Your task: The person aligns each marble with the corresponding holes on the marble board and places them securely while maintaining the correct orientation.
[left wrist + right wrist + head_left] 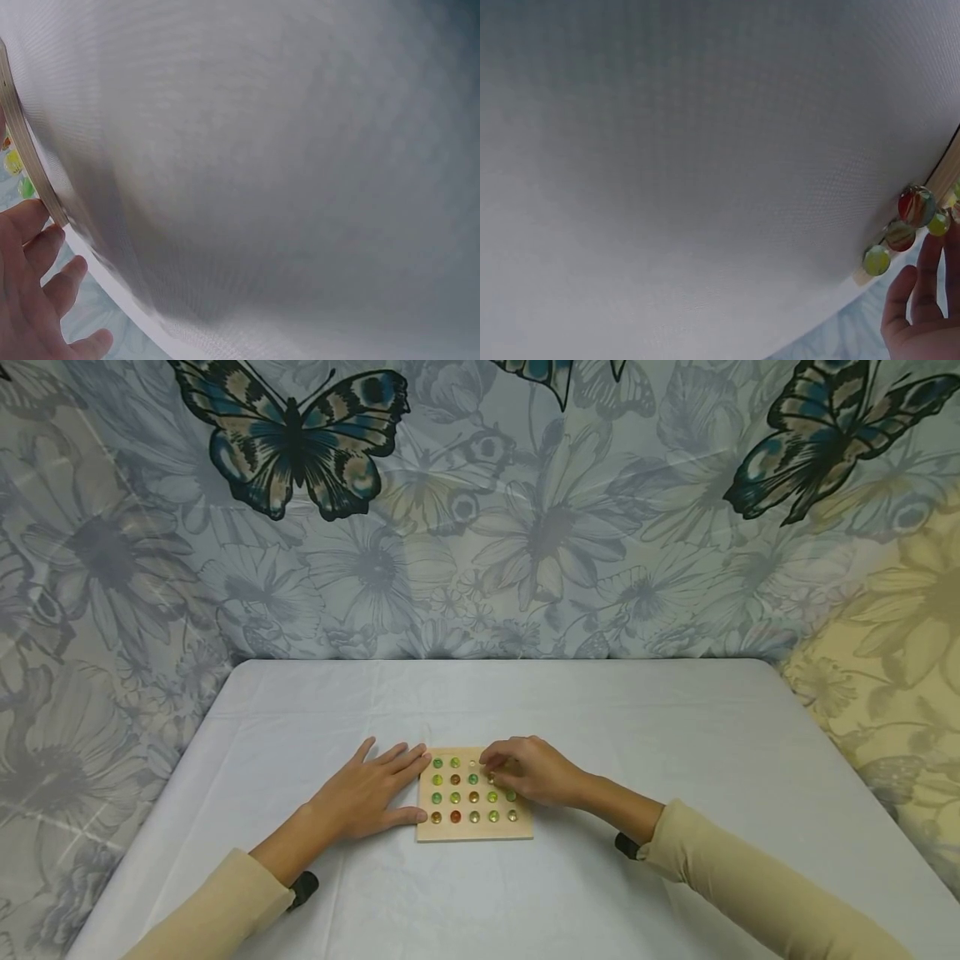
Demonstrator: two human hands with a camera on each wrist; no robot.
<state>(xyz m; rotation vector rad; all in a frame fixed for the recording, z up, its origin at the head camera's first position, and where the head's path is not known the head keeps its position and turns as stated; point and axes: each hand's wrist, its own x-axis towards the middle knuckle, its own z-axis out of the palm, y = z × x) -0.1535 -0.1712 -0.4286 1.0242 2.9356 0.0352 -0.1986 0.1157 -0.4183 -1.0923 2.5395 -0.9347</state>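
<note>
Resting your left hand against the left edge of the wooden board, you have its fingers spread and straight, with the thumb at the near left corner region and fingertips at the far left. Your right hand reaches in from the right, its fingers and thumb bent together over the far right part of the board. Whether they pinch a marble you cannot tell, since the hand covers that spot.

The board lies flat near the middle of the white surface. Glass marbles sit on it in rows, green, yellow and amber; the near row shows five. In the right wrist view, a red-streaked marble stands proud of the board, just beside your fingers.

The step in hand looks like setting or lifting a single marble in the far rows, with your left hand bracing. The next move seems to call for a light, precise fingertip touch: keep the board steady, clear the neighbouring marbles, and raise your right hand straight up so that nothing rolls.
</note>
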